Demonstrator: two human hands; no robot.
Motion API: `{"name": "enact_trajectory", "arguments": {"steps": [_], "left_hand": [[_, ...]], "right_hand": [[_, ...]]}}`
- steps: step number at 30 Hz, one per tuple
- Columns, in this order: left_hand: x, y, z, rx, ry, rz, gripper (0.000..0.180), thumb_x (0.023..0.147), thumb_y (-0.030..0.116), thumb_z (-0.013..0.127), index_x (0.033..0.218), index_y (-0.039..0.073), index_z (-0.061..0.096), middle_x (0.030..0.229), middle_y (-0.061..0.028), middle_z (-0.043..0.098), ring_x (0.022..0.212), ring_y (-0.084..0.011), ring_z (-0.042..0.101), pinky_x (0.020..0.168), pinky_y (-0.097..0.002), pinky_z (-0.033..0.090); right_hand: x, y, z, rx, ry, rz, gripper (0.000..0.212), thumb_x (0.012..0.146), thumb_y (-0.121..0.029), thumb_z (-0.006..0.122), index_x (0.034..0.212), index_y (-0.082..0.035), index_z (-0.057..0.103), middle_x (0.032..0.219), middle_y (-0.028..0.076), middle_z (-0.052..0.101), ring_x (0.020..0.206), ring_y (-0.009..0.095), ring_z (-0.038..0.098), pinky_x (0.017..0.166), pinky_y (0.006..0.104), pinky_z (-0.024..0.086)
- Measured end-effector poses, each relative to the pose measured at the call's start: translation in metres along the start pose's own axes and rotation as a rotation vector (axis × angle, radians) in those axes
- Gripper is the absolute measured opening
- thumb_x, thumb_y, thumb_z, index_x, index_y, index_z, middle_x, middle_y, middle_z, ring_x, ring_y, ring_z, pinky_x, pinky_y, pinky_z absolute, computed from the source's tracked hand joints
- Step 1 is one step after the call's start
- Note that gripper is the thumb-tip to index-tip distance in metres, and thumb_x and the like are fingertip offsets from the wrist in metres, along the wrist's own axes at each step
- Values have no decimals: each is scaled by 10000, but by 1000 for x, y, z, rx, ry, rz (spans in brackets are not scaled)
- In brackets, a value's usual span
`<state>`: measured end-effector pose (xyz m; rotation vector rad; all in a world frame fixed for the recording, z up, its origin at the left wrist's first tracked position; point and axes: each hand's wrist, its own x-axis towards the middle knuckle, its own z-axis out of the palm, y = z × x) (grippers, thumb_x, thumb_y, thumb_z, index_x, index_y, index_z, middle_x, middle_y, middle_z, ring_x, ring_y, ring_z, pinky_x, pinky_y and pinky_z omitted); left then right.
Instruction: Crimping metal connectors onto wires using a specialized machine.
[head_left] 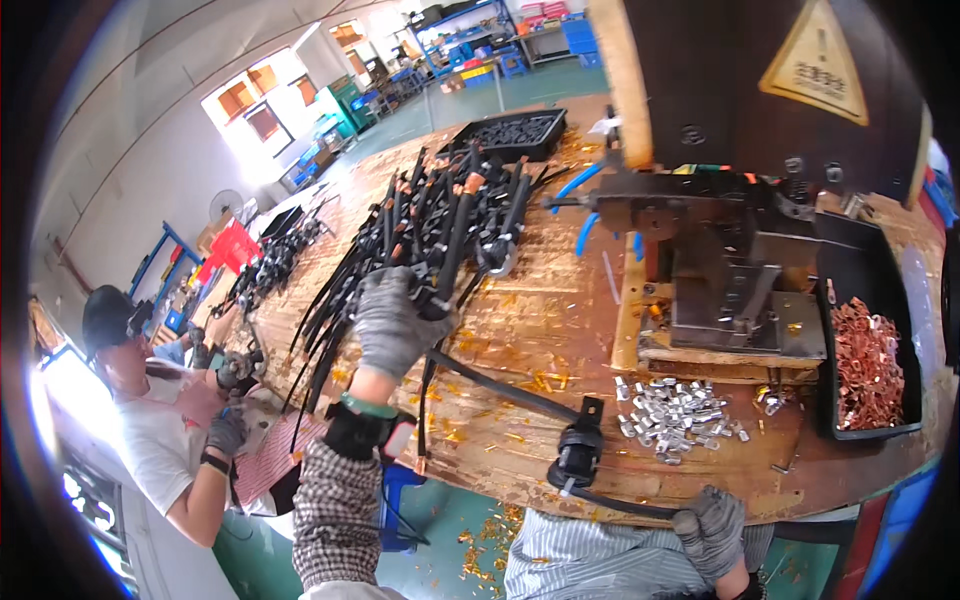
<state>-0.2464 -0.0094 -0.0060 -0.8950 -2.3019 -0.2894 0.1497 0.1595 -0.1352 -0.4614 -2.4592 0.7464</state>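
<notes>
My left hand point(395, 322), in a grey knit glove, reaches into a heap of black cables point(455, 225) with bare copper ends. Its fingers and thumb close round a black cable part at the near side of the heap. At the table's front edge my right hand point(712, 532), gloved alike, has curled fingers on the end of another black cable point(622, 506). That cable runs into a chunky black fitting point(577, 452) with a flat lug on top. A further length of cable point(505, 387) leads from the fitting back toward my left hand.
A dark bench press point(735, 300) stands at right, beside silver terminals point(680, 415) and a black tray point(875, 432) of copper pieces. Another black tray point(510, 132) lies beyond the heap. A co-worker point(165, 420) works at left. Yellow scraps litter table and floor.
</notes>
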Motion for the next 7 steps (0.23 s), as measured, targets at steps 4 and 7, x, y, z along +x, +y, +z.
{"name": "enact_trajectory", "arguments": {"steps": [4,7], "left_hand": [[31,30,37,62,-167,-80,669,526,427,764,1033,62,524,1008,-169,540,973,-327,504,837,-431,430],[40,57,54,129,-227,-38,813,591,437,711,1264,82,426,1155,-149,504,1104,-336,442,931,-476,366]], "right_hand": [[3,1,0,-33,-44,-24,229,783,-339,585,751,-112,578,760,87,538,715,298,505,661,399,372],[7,2,-5,134,-140,-51,224,781,-331,588,771,-108,593,771,85,558,721,288,526,654,394,378]]}}
